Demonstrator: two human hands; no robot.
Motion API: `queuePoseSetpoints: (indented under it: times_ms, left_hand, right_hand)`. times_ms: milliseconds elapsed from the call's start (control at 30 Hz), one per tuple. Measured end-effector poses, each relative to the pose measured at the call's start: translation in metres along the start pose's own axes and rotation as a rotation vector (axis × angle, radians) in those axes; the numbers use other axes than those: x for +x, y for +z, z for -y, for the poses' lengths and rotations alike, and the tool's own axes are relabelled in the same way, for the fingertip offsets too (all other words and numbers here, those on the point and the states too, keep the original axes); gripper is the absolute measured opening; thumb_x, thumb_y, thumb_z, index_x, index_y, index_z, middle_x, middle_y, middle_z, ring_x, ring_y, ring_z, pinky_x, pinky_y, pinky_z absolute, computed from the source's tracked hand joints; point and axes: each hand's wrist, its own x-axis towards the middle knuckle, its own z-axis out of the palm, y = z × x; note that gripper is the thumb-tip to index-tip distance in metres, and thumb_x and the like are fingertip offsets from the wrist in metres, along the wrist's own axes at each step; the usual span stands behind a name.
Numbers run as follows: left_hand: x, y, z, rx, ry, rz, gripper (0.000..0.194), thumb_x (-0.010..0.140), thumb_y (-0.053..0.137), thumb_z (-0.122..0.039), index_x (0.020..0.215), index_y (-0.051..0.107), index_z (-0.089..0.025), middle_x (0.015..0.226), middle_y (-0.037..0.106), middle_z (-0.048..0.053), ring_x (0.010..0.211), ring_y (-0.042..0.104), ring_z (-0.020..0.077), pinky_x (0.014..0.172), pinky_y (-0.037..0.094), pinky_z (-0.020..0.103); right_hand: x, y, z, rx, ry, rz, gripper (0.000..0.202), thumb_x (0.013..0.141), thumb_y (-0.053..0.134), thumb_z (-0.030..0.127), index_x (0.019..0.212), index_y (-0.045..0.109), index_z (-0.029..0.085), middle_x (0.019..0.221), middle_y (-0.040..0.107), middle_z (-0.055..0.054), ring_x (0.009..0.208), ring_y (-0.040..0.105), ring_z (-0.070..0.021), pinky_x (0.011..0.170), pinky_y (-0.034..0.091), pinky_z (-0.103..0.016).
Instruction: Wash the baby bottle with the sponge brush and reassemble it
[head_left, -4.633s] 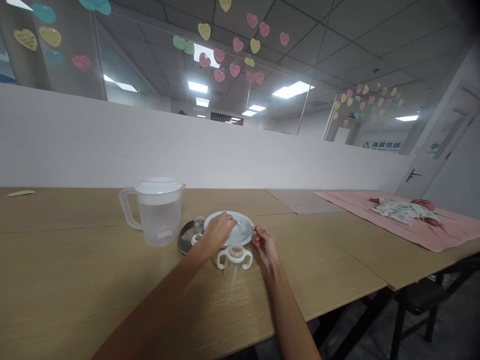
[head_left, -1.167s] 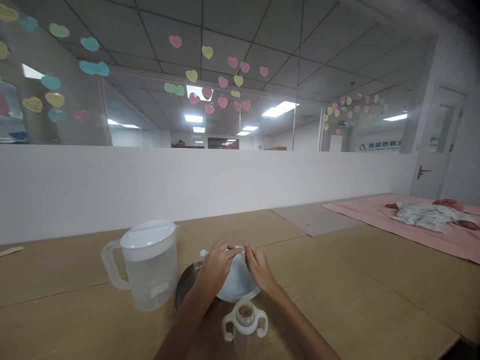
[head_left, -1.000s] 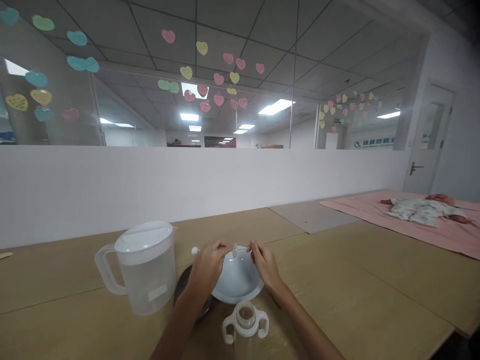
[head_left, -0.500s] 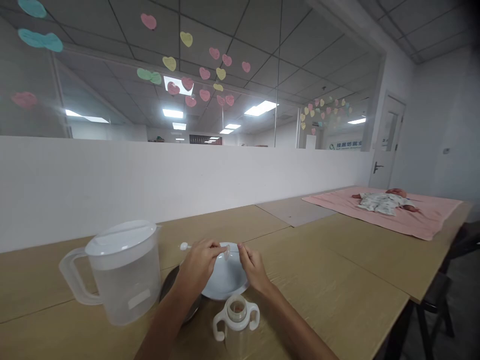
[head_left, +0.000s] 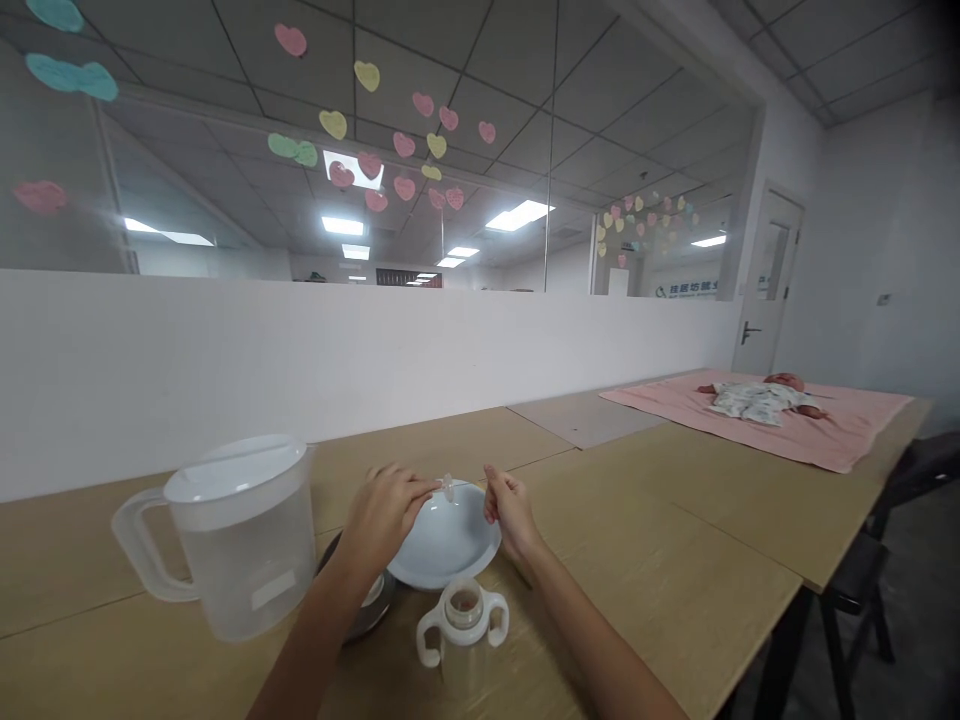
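A small clear piece (head_left: 448,488) sits at the fingertips of the left hand (head_left: 386,508), about the 12 o'clock edge of the white bowl (head_left: 441,555); it seems to be held above the rim, though contact is hard to judge. The left fingers are pinched on it, with the hand coming in from 10 o'clock. At 2 o'clock, the right hand (head_left: 514,512) is beside the bowl's rim, thumb raised and fingers curled; I cannot tell whether they are clamped on something thin or simply together.

For good control, I would pinch the piece lightly by its firmest edge, since something this small and see-through may slip or be lost from sight. Keeping it over the bowl makes sense: a drop would land inside rather than on the counter (head_left: 637,545). The right hand should work close to the left, with both wrists steady and fingers off any inner surface.

Forearms deserve care too. At 6 o'clock, just in front of the bowl, the two-handled bottle (head_left: 464,655) stands upright and uncapped between the arms, so a dipping elbow could tip it. A dark tray (head_left: 379,615) lies at 8 o'clock, partly under the left forearm. Further out, the lidded jug (head_left: 247,560) stands at 9 o'clock. Well apart, at 2 o'clock, a doll-like figure (head_left: 750,403) lies on a pink cloth (head_left: 855,425).
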Motion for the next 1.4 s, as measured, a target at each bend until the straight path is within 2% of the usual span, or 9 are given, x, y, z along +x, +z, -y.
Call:
queuePoseSetpoints:
  times_ms: [233,400,567,700,800,1000,1200,1300,1400]
  left_hand:
    - [0.006,0.01,-0.006,0.072,0.04,-0.005,0.025,0.09,0.046,-0.017,0.099,0.068,-0.024,0.089,0.068,0.004,0.084,0.054,0.019,0.077,0.036,0.032]
    - [0.01,0.018,-0.016,0.115,0.061,-0.016,0.026,0.09,0.045,-0.015,0.104,0.066,-0.022,0.091,0.067,0.005,0.088,0.054,0.0201,0.078,0.036,0.034]
    - [0.01,0.021,-0.025,0.141,0.061,-0.017,0.027,0.09,0.045,-0.015,0.106,0.065,-0.023,0.09,0.067,0.005,0.088,0.054,0.0208,0.077,0.036,0.034]
    - [0.01,0.021,-0.018,0.153,0.036,-0.002,0.026,0.088,0.045,-0.012,0.098,0.067,-0.02,0.089,0.068,0.006,0.089,0.055,0.0217,0.078,0.037,0.035]
    - [0.009,0.022,-0.008,0.101,-0.054,0.007,0.026,0.089,0.043,-0.015,0.093,0.069,-0.019,0.091,0.068,0.007,0.09,0.056,0.0211,0.08,0.038,0.034]
    - [0.005,0.029,-0.005,0.06,-0.208,0.177,0.028,0.085,0.045,-0.011,0.094,0.07,-0.02,0.099,0.07,0.008,0.097,0.061,0.0228,0.086,0.038,0.035]
    - [0.002,0.042,-0.007,0.061,-0.218,0.276,0.031,0.078,0.045,-0.003,0.087,0.072,-0.016,0.095,0.071,0.013,0.093,0.063,0.025,0.084,0.04,0.035]
    - [0.0,0.057,-0.005,-0.161,-0.229,0.302,0.026,0.075,0.049,-0.007,0.084,0.072,-0.016,0.093,0.072,0.01,0.09,0.064,0.0227,0.08,0.043,0.03]
    - [0.0,0.069,0.002,-0.5,-0.24,0.26,0.021,0.075,0.051,-0.014,0.082,0.071,-0.014,0.089,0.072,0.007,0.084,0.065,0.0196,0.076,0.046,0.026]
  right_hand:
    - [0.014,-0.021,0.005,0.097,-0.017,-0.143,0.05,0.066,0.065,0.053,0.051,0.028,0.023,0.039,0.024,0.011,0.034,0.021,-0.004,0.034,0.021,-0.021]
    - [0.021,-0.035,0.008,0.1,-0.084,-0.316,0.045,0.069,0.062,0.047,0.052,0.028,0.023,0.039,0.025,0.01,0.035,0.023,-0.005,0.035,0.024,-0.022]
    - [0.026,-0.045,0.009,0.122,-0.082,-0.42,0.041,0.072,0.06,0.041,0.054,0.027,0.024,0.04,0.024,0.01,0.035,0.024,-0.006,0.035,0.024,-0.022]
    - [0.031,-0.061,0.01,0.156,-0.087,-0.547,0.041,0.076,0.057,0.041,0.055,0.026,0.024,0.041,0.024,0.009,0.036,0.025,-0.0068,0.036,0.025,-0.023]
    - [0.033,-0.07,0.005,0.104,-0.087,-0.646,0.041,0.078,0.053,0.044,0.056,0.025,0.024,0.041,0.025,0.01,0.037,0.025,-0.007,0.037,0.026,-0.022]
    - [0.028,-0.061,-0.014,-0.265,-0.08,-0.528,0.042,0.079,0.046,0.05,0.053,0.026,0.023,0.042,0.024,0.009,0.04,0.026,-0.0076,0.041,0.024,-0.023]
    - [0.016,-0.051,-0.015,-0.674,-0.276,-0.442,0.044,0.081,0.039,0.051,0.052,0.027,0.021,0.049,0.021,0.006,0.05,0.023,-0.0076,0.048,0.019,-0.024]
    - [0.011,-0.046,-0.018,-0.748,-0.336,-0.384,0.046,0.082,0.038,0.053,0.051,0.029,0.02,0.05,0.024,0.006,0.052,0.025,-0.0079,0.051,0.02,-0.023]
    - [0.009,-0.043,-0.023,-0.723,-0.337,-0.401,0.046,0.083,0.037,0.052,0.051,0.028,0.02,0.05,0.023,0.006,0.052,0.024,-0.0079,0.051,0.02,-0.023]
